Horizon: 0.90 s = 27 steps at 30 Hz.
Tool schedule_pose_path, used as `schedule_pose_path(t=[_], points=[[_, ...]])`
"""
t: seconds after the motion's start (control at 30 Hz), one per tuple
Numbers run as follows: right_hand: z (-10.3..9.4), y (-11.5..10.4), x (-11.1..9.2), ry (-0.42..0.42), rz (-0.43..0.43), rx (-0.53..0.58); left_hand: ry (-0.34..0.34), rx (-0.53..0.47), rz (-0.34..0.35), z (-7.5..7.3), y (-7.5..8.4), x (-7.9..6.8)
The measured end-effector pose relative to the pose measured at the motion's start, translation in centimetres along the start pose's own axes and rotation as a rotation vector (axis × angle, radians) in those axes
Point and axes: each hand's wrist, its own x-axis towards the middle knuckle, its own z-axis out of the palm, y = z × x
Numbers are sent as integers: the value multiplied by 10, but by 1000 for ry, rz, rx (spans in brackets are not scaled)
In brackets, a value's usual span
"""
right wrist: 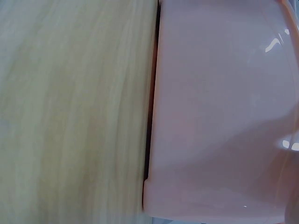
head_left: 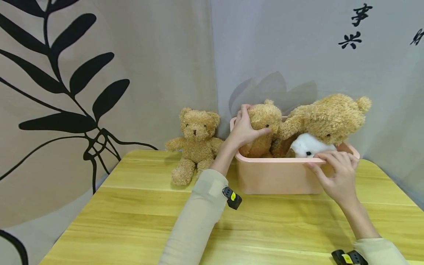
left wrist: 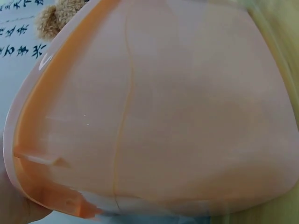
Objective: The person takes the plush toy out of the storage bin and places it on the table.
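A pink plastic bin (head_left: pixel 279 176) stands on the wooden table with plush toys in it. My left hand (head_left: pixel 245 127) grips the head of a small teddy bear (head_left: pixel 265 117) at the bin's left end, thumb across its face. My right hand (head_left: pixel 339 176) holds the bin's front rim near the right corner, thumb on the outer wall and fingers over the edge. Just behind those fingers lies a white plush toy (head_left: pixel 308 143) with a black eye. A larger teddy bear (head_left: pixel 334 116) leans over it, its head rising above the rim. The bin's wall (left wrist: pixel 163 102) fills most of the left wrist view.
Another small teddy bear (head_left: pixel 195 143) sits upright on the table (head_left: pixel 132 213), left of the bin. Close behind hangs a cloth backdrop (head_left: pixel 165 66) with a black plant pattern and written characters.
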Motion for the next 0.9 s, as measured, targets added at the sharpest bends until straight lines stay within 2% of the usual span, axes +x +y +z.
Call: schedule_pose_path(t=[0.23,0.4,0.53,0.77,0.9], points=[[1,0,1,-3,-1,-2,28,47,36,-1,-1,-1],[0,1,1,-4,-5,0,52,-44,27,-1,-2,-4],[0,1,1,-7,-3,-3,94,-116,50,0,-2,-5],[0,-1,0,-6,9,-2,144,-93,101,0,0,-9],[0,2,-1,-8,10,-1,197,-160,142,-2,2,-15]])
